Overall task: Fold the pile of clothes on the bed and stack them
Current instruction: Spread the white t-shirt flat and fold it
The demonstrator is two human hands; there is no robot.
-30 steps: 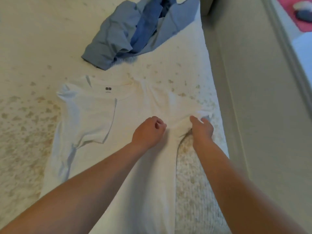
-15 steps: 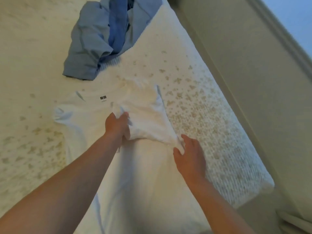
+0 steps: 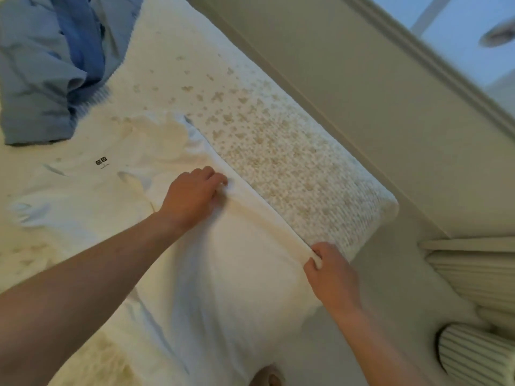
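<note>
White shirt [image 3: 223, 274] lies flat on the bed [image 3: 301, 168], collar far. The left hand [image 3: 192, 199] pinches the shirt's right edge near the shoulder; the right hand [image 3: 331, 277] pinches the same edge nearer the hem. Risk: this edge runs beside the bed's right side, so uneven pulls could skew the fold or drag fabric over it. Blue clothes [image 3: 53, 65] wait unfolded, far left. No containers appear.

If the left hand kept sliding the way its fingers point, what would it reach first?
The left hand pinches the white T-shirt near its right fold edge, fingers aimed right. Going on, it would probably cross that edge onto the bare speckled bedspread, then the bed's side; nothing else appears to lie in that line.
</note>
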